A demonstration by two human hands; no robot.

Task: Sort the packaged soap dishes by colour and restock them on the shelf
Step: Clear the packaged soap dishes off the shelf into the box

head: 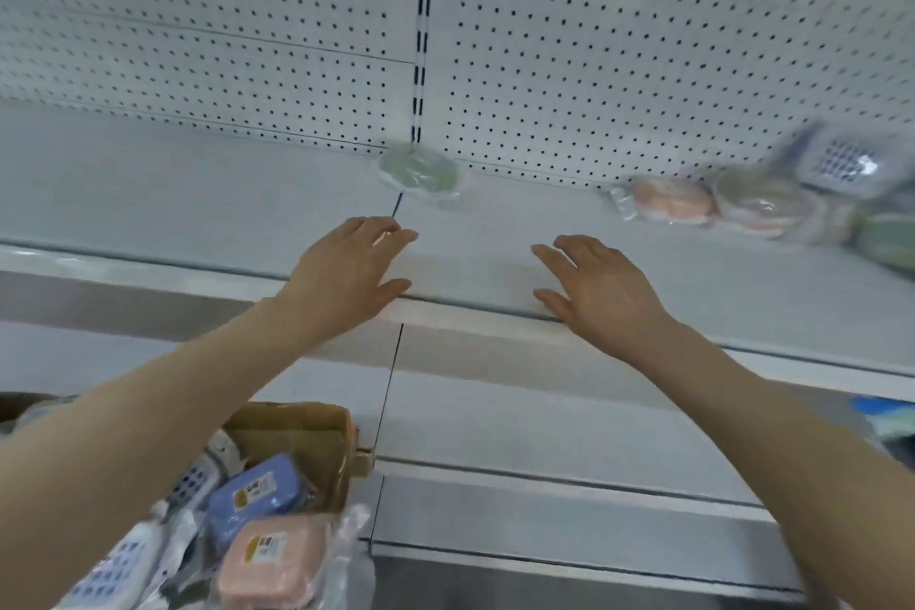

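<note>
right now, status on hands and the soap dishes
Left hand, right hand open, empty, at shelf edge. Green soap dish alone at back, mixed pile far right. More in box. Nothing blocking.

Matt white metal shelf (247, 193); glossy plastic-wrapped soap dishes (718, 203); brown cardboard box (297, 431).

You have: one pale-green plastic-wrapped soap dish (418, 171) alone on the shelf (198, 193); blurred heap of wrapped dishes (757, 203), at least four. Brown cardboard box (297, 426): one blue pack (257, 493), one pink pack (272, 560), two white perforated packs (193, 480).

Bare shelf (198, 193) left of green soap dish (418, 171)
</note>
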